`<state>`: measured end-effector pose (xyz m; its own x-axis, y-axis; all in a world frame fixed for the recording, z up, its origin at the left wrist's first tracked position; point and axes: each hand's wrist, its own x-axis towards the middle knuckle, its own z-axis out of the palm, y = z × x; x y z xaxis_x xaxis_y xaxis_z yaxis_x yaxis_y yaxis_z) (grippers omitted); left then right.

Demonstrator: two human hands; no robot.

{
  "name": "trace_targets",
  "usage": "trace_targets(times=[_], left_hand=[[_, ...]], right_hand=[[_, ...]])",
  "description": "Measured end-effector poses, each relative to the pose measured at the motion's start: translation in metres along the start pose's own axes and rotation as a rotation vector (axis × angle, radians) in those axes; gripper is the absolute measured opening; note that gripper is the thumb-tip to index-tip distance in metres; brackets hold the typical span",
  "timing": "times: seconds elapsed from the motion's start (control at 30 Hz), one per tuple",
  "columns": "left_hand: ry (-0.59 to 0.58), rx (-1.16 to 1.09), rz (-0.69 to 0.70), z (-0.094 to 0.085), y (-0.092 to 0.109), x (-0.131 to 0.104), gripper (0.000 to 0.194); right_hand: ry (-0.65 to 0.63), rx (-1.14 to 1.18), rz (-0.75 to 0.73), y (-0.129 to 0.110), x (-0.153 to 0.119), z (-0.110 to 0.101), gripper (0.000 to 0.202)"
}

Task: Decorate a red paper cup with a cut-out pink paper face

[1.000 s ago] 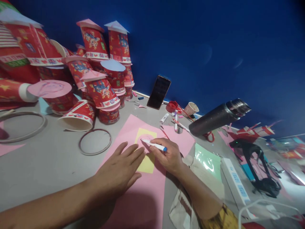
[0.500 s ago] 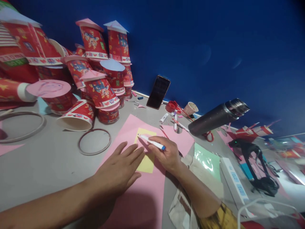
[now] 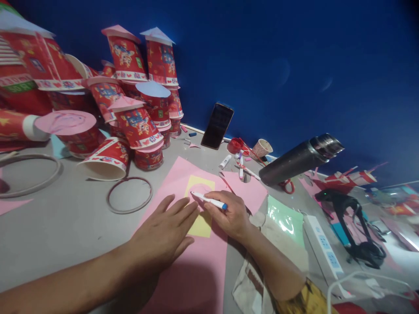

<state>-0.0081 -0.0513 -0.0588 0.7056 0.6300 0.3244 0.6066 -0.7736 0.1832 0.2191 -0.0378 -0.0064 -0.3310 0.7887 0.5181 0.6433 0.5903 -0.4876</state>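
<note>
My right hand (image 3: 231, 214) grips a white marker pen (image 3: 212, 201) with a blue end, its tip down on a yellow paper slip (image 3: 203, 226). A faint curved line shows on the upper part of the slip. Flat and with fingers stretched out, my left hand (image 3: 166, 229) rests over the slip's left side and the large pink paper sheet (image 3: 193, 270) beneath it. Part of the slip is hidden under my fingers. To the left lies a thin round ring (image 3: 113, 208).
Red paper cups (image 3: 142, 126) with paper tops are stacked at the left. A phone (image 3: 218, 126) leans on the blue wall. A black flask (image 3: 294, 161), green packet (image 3: 286, 220), power strip (image 3: 324, 244), cloth bag (image 3: 245, 283) and black strap device (image 3: 353, 226) lie rightward.
The pen tip has moved slightly down the yellow slip, and a faint curved line now shows above it. My left hand stays in place.
</note>
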Motion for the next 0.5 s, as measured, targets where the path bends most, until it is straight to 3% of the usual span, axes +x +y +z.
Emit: trace_targets(times=[0.27,0.5], left_hand=[[-0.011,-0.011,-0.013,0.001,-0.001,-0.001,0.058],[-0.054,-0.022,-0.008,-0.013,0.001,0.005,0.056]], right_hand=[[-0.014,-0.003,0.01,-0.001,0.0,-0.001,0.016],[-0.005,-0.006,0.016,0.0,-0.001,-0.003,0.017]])
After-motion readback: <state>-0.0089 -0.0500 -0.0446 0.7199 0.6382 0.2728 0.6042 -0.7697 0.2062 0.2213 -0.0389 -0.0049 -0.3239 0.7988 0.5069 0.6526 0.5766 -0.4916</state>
